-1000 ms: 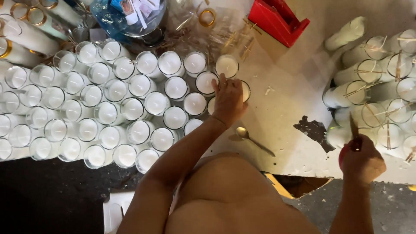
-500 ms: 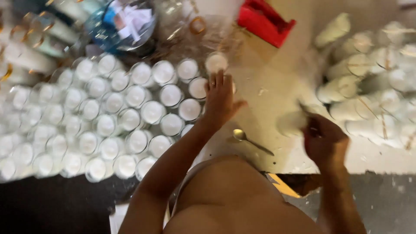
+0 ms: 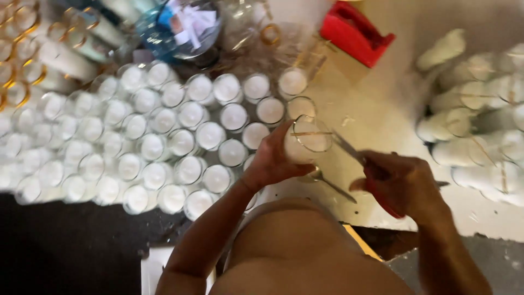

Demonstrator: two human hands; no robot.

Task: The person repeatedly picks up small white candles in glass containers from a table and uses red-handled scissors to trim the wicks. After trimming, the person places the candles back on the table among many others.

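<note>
1. Glass jar (image 3: 307, 141) of white wax is lifted off the table, tilted toward the camera. The left hand (image 3: 273, 161) wraps around its side in a firm grip, and a thin wooden stick lies across its mouth.

2. Red-handled scissors (image 3: 364, 166) are gripped in the closed right hand (image 3: 403, 183), just right of the held jar. The blades point at the jar's rim and nearly touch the stick. I judge that trimming the wick of this jar is the step in hand, though blur hides the wick itself.

3. Left of the held jar stands a dense block of upright filled candle jars (image 3: 164, 136), rows touching one another. They look set and tidy, so I take them for the finished part of the work, though motion blur hides whether their wicks are cut.

4. Well to the right of the held jar lies a pile of jars on their sides (image 3: 475, 125), some with sticks across their mouths. By my reading these are what is left; the pile is smaller than the upright block, so the work seems well past halfway.

5. Just below the held jar a metal spoon (image 3: 330, 184) lies on the pale table (image 3: 371, 109), untouched.

6. Up and to the right of the held jar sits a red box (image 3: 357, 33); up and to the left, a blue-tinted bowl (image 3: 177, 27) holding scraps.
</note>
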